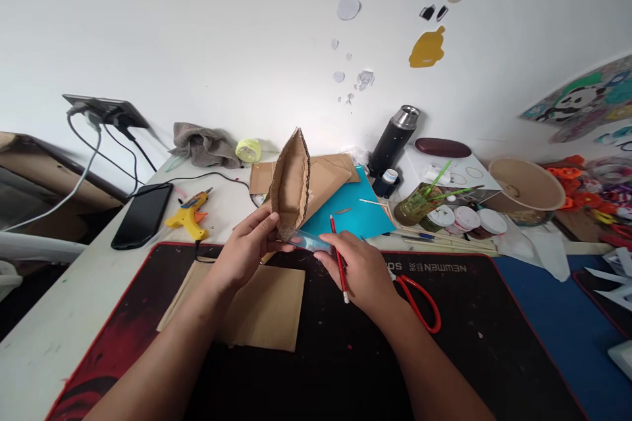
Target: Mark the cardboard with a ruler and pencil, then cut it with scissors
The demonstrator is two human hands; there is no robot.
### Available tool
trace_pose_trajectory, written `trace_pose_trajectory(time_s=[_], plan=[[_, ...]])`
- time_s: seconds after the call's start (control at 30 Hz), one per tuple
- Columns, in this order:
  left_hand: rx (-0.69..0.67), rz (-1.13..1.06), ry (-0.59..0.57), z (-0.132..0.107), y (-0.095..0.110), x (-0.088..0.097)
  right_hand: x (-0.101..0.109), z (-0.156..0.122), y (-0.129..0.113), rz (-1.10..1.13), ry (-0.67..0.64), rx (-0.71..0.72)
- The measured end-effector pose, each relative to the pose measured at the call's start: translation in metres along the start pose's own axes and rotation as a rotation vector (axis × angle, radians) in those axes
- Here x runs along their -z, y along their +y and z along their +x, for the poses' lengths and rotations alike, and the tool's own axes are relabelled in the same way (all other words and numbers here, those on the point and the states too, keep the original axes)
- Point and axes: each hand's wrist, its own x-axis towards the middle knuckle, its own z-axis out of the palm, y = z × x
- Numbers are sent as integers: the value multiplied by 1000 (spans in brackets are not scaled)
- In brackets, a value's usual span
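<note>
Head cam view: the left hand [247, 247] is clenched around the bottom of a folded cardboard piece [291, 181]. It holds the piece upright just above the far edge of the black mat [345, 355], about mid-counter [59, 316]. The right hand [363, 273] grips a red pencil [338, 256] between its fingers and pinches the end of a clear ruler [311, 241] that sits against the cardboard's base. A flat cardboard sheet [269, 312] lies on the mat under the left wrist and red scissors [419, 302] sit just beside the right wrist, with teal paper [353, 210], a yellow glue gun [190, 216], a phone [143, 214] and a black flask [395, 138] further back.
</note>
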Motion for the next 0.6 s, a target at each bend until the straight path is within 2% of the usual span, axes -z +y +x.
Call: trace_pose_trajectory(time_s=[0.43, 0.6], plan=[[7, -56, 3, 1, 0, 2, -2, -1, -2, -24, 10, 37], [-11, -64, -2, 1, 1, 0, -1, -1, -2, -12, 51, 58]])
